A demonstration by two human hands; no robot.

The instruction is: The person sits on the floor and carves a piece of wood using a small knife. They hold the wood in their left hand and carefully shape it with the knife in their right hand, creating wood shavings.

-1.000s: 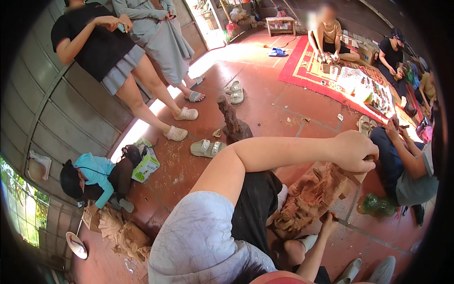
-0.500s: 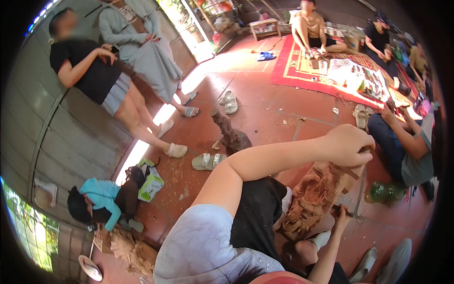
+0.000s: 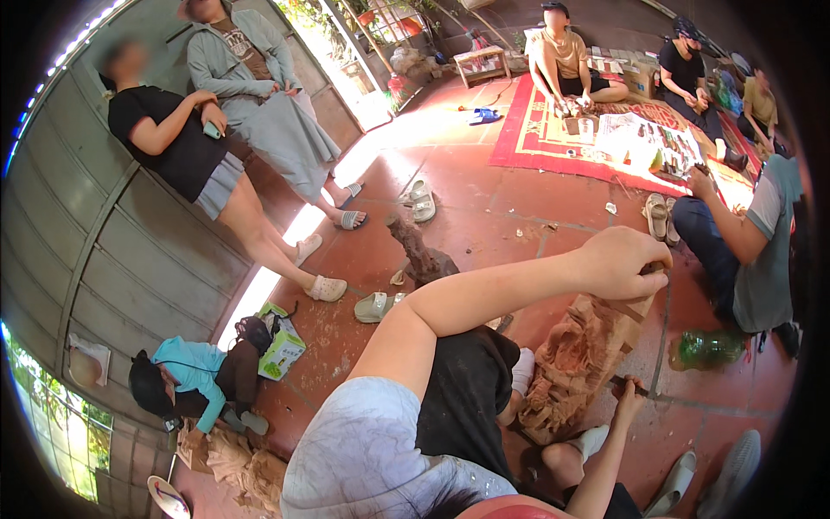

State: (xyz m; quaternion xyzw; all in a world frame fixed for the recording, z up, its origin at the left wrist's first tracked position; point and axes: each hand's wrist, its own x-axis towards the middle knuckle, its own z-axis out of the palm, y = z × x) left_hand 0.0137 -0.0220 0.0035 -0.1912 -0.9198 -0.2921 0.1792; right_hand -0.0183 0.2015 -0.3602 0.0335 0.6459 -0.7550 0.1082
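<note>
Figure: wood carving, seen from above the carver's shoulder. The carved wooden block, reddish-brown with relief work already cut deep into its face, stands propped at a tilt on the red tiled floor between the carver's legs. The left hand is closed in a fist over the top end of the block; a dark piece shows under the fingers, but whether it is a tool handle or part of the wood cannot be told. The right hand sits lower, against the block's right edge, fingers pinched around a thin dark tool, probably a chisel or gouge, with its tip at the wood.

Step in hand, as judged: detail cutting on the lower right of the relief, the upper hand steadying the work. The next stroke would call for the block to be held firm against the floor and the blade kept angled away from the leg and the white-socked foot just beside it.

Surroundings: a rough wooden stump stands on the floor nearby, a green plastic bottle lies to the right, and other people sit working around a red patterned rug well apart.
</note>
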